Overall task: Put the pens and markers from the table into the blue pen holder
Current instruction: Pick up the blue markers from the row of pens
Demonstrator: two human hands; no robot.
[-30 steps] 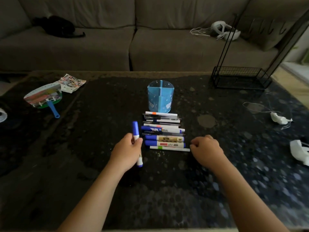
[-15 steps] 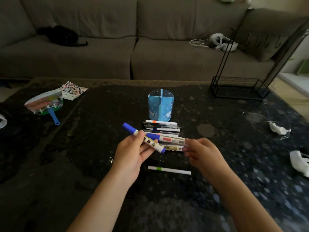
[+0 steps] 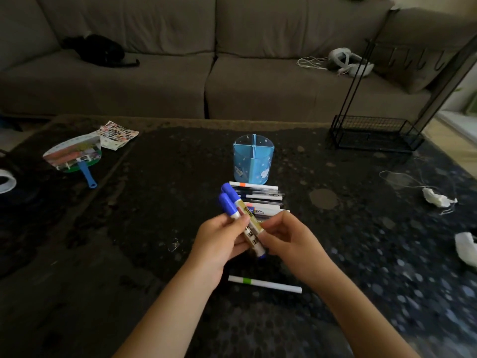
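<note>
Two blue-capped markers (image 3: 241, 218) sit side by side at the centre of the frame, caps pointing up and away, held between both hands. The left hand (image 3: 219, 244) has its grip clamped on the markers, thumb across the barrels. The right hand (image 3: 289, 239) pinches the lower part of the same markers from the right side, fingertips (image 3: 267, 224) pressed on the labelled barrel. Just above the hands, a row of pens and markers (image 3: 260, 196) lies on the dark speckled table (image 3: 160, 202), partly hidden by the raised caps. Directly above that row stands the blue pen holder (image 3: 253, 161), upright, with a cross-shaped divider making four compartments; nothing shows above its rim. Below the hands, a white pen with a green band (image 3: 264, 284) lies alone on the table, apart from the row. At the left of the frame rest a hand fan with a blue handle (image 3: 77, 158) and a printed sheet (image 3: 117, 133). A black wire rack (image 3: 374, 133) stands at the upper right, and a grey sofa (image 3: 180, 73) fills the top.
</note>
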